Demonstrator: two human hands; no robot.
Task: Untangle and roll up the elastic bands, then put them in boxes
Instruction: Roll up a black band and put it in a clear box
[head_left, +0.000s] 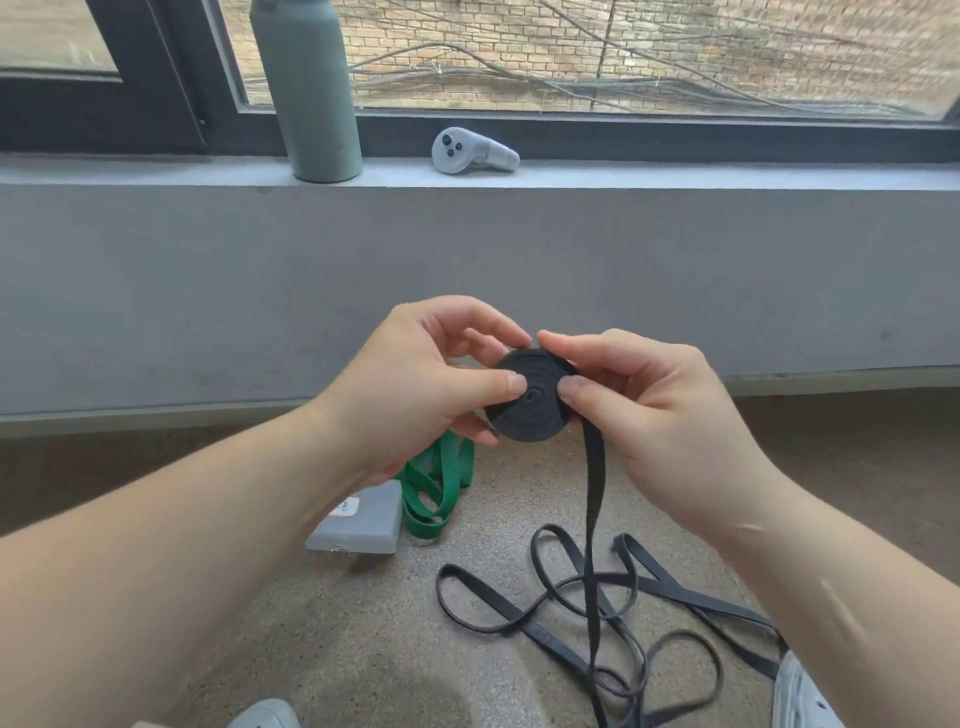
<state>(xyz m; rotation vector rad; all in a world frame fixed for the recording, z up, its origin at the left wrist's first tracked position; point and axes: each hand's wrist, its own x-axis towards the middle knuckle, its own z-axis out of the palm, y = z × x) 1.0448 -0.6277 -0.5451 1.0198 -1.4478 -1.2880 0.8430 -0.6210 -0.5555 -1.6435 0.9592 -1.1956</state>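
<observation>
A black elastic band is partly wound into a flat round roll (532, 402), held in the air between both hands. My left hand (415, 379) pinches the roll from the left, thumb on its face. My right hand (649, 415) grips it from the right. The loose tail of the black band (592, 519) hangs down from the roll to tangled loops on the floor (623, 623). A green elastic band (436, 488) lies bunched on the floor under my left hand. A small grey box (363, 525) with a label sits beside it, lid shut.
A grey-green bottle (311, 93) and a white handheld controller (472, 150) stand on the window ledge ahead. A grey wall runs below the ledge. My shoes show at the bottom edge, one (265, 717) at left and one (800, 696) at right.
</observation>
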